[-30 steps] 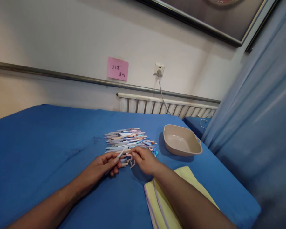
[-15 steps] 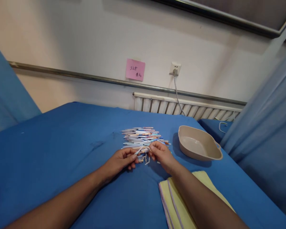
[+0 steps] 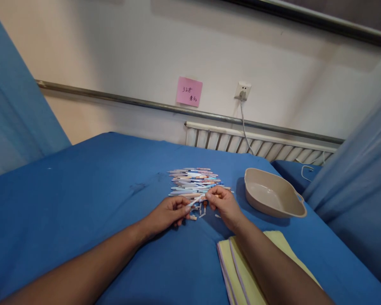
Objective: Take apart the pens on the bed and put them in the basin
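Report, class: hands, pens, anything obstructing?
Left hand pinching slim pale pen; right hand at its end. Multicoloured slender pens lying beyond. Folded yellow cloth below right forearm.

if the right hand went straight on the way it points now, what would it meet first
Probably the row of pens just beyond the right hand, though its height is unclear, so it might pass over them.

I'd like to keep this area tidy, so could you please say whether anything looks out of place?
Dark smudges mark the blue sheet left of the pens, odd against its plain colour; they may be stains. Small pieces lie scattered on the pens' near side, out of line.
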Demonstrator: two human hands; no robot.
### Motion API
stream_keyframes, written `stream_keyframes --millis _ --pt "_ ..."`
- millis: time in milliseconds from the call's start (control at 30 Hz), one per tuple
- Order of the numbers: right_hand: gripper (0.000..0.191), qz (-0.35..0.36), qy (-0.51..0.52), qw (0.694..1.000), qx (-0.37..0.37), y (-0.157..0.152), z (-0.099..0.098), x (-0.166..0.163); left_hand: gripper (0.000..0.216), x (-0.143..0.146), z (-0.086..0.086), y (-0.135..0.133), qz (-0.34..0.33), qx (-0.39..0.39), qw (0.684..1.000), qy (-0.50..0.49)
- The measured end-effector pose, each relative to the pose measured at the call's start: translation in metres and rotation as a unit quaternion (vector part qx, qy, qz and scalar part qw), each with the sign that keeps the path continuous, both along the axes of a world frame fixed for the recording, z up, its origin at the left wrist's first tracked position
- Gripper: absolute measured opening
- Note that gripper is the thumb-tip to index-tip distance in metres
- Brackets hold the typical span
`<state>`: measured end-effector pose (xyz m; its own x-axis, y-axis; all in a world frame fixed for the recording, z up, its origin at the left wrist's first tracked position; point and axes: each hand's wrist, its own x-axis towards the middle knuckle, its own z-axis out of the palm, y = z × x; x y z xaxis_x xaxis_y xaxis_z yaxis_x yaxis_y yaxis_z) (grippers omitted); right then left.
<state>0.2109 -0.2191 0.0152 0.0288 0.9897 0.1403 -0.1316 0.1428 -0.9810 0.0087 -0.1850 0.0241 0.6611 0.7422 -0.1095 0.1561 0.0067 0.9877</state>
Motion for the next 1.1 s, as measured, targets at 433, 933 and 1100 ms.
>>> stream_keyframes --millis 433,933,1100 --pt "0.033 0.02 -0.069 0.997 0.0 -0.002 0.001 -0.003 0.039 0.0 0.003 -0.002 -0.012 0.032 0.998 0.048" --pt "0.02 0.115 -0.166 0.979 0.041 -0.005 -0.009 -0.005 0.03 -0.003 0.007 -0.004 -0.048 0.103 0.991 0.072" --pt "0.014 0.101 -0.206 0.971 0.07 -0.007 -0.006 -0.006 0.035 0.0 0.011 -0.008 -0.065 0.057 0.994 0.07"
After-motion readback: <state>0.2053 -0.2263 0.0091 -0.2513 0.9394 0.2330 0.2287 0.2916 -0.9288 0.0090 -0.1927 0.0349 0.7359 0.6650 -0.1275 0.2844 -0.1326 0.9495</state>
